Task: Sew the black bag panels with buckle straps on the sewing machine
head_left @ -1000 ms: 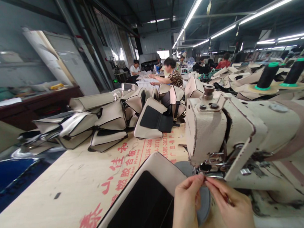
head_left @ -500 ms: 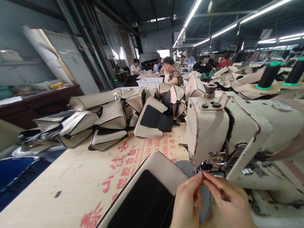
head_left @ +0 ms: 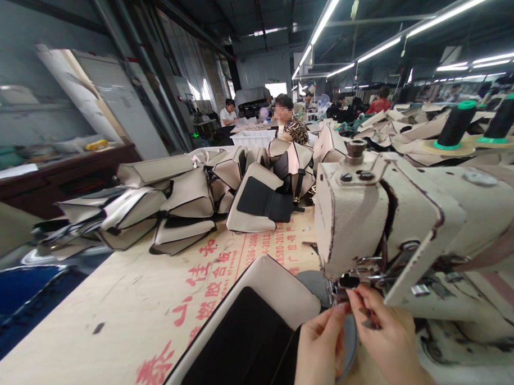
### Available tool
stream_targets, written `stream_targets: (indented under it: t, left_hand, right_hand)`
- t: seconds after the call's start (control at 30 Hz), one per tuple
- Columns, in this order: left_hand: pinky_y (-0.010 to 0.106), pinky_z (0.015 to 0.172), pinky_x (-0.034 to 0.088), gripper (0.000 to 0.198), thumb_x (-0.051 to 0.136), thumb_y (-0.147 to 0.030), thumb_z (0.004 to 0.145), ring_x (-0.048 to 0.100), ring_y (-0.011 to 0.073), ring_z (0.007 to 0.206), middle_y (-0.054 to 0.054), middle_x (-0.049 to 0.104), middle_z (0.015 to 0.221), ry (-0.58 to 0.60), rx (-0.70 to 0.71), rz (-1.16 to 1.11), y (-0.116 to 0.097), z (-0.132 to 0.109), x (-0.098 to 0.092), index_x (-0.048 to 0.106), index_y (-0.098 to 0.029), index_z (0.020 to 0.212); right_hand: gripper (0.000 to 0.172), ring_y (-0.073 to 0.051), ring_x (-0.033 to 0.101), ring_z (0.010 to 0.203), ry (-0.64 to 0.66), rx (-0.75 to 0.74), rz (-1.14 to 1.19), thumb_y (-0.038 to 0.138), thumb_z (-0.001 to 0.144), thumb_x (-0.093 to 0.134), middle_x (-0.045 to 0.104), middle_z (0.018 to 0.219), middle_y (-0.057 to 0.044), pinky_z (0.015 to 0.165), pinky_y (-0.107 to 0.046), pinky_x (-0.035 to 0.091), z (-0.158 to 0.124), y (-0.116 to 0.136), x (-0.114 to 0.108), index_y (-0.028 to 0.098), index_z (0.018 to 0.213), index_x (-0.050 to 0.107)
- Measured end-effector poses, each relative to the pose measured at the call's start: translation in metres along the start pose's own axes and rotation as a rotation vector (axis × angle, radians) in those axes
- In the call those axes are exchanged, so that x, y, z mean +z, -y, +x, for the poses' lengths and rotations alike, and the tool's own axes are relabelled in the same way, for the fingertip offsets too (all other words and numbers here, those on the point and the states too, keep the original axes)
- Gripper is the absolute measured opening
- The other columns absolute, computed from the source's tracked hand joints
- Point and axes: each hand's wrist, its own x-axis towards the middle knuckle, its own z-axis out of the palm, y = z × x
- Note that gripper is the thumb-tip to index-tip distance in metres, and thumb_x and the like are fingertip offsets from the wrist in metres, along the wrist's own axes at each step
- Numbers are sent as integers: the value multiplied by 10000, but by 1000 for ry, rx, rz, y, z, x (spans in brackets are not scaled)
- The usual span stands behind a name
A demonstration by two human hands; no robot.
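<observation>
Both hands are just below the needle area of a cream sewing machine (head_left: pixel 354 211). My left hand (head_left: pixel 323 344) is closed, thumb and index finger pinched on something too small to make out. Beside it, my right hand (head_left: pixel 386 328) pinches near the needle, and a small dark metal tool (head_left: pixel 370 319), perhaps thread snips, shows between its fingers. What its fingertips pinch cannot be made out. A beige bag piece with a black panel (head_left: pixel 240 333) lies left of my left hand, by a round grey plate (head_left: pixel 317 286).
Beige and black bag pieces (head_left: pixel 185 195) are piled behind the plywood table (head_left: pixel 96 299). Black thread cones (head_left: pixel 456 125) stand behind the machine at the right. A blue container (head_left: pixel 24 296) is at the left. Farther back, a person (head_left: pixel 296 129) sits near a white crate (head_left: pixel 255 138).
My right hand has shifted slightly right and up, towards the needle area. My left hand has moved slightly down. More of the dark tool shows in my right hand.
</observation>
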Motion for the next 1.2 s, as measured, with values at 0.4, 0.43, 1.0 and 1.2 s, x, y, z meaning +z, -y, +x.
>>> stream_targets:
  t: [0.4,0.43,1.0,1.2]
  left_hand:
    - [170,329,91,593,720,-583,474,210,14,291,-85,313,318,-62,-23,39,-4,-2,1,702,-77,783]
    - [170,328,96,592,720,-580,478,213,16,292,-84,315,316,-64,-22,42,-4,-2,1,703,-79,794]
    - [177,398,289,410,691,-485,606,460,107,446,-6,514,427,-73,197,165,-14,-8,-3,707,-128,808]
    - [186,496,359,309,603,-408,736,503,117,556,13,578,609,-101,367,300,-13,-3,-8,665,-143,883]
  right_hand:
    - [119,-122,588,537,28,-105,45,156,874,473,647,711,-53,562,-247,385,-4,0,0,101,897,576]
    - [123,-127,598,564,37,-113,58,148,873,471,649,728,-60,583,-245,396,-4,0,0,96,911,576]
    - [181,-139,611,631,137,-178,60,163,901,427,653,823,-68,652,-260,424,-5,0,-4,101,989,573]
    - [180,-134,598,591,125,-158,30,169,909,424,648,753,-51,597,-257,398,5,6,-2,112,888,593]
